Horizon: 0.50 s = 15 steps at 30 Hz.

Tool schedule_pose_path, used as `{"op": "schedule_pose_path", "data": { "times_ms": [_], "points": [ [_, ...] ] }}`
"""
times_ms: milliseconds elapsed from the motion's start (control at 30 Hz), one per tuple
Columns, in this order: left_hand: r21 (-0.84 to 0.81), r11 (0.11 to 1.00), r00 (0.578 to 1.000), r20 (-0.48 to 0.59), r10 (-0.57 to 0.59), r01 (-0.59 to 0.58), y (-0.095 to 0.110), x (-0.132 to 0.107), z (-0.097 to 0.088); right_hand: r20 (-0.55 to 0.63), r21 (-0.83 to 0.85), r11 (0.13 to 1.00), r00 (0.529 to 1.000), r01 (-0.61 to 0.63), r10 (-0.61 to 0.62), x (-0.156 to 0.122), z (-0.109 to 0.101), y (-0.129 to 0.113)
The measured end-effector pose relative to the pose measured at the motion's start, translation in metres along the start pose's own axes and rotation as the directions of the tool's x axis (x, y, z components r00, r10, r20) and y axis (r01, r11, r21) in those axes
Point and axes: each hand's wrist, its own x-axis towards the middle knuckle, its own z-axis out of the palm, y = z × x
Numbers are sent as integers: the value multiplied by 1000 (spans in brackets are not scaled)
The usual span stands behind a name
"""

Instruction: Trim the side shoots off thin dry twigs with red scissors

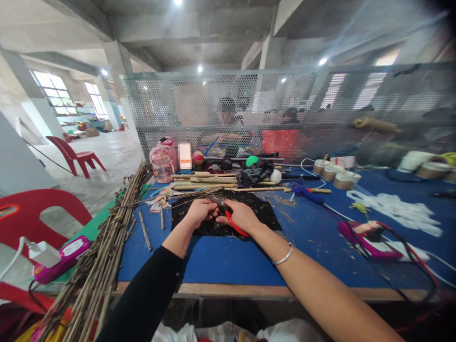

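Note:
My left hand is closed around thin dry twigs over a black cloth on the blue table. My right hand grips red-handled scissors, the blades pointing left toward the twigs at my left fingertips. A silver bangle sits on my right wrist. My left arm wears a black sleeve.
A long bundle of sticks lies along the table's left edge. Bamboo pieces, a pink jug, tape rolls, white scraps and a purple tool with cables lie around. Two people sit behind a mesh screen. Red chairs stand left.

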Motion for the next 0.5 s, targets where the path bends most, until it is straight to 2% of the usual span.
{"op": "schedule_pose_path", "data": {
  "times_ms": [200,367,500],
  "points": [
    [-48,999,1000,18,-15,16,-1,1,-2,31,-45,996,997,-73,75,-1,2,4],
    [-152,988,1000,-11,-2,0,1,0,1,-29,-28,993,993,-118,117,0,-1,4],
    [-151,988,998,-44,33,-39,0,1,1,-51,-32,993,992,-113,111,0,-2,4]
  ]
}}
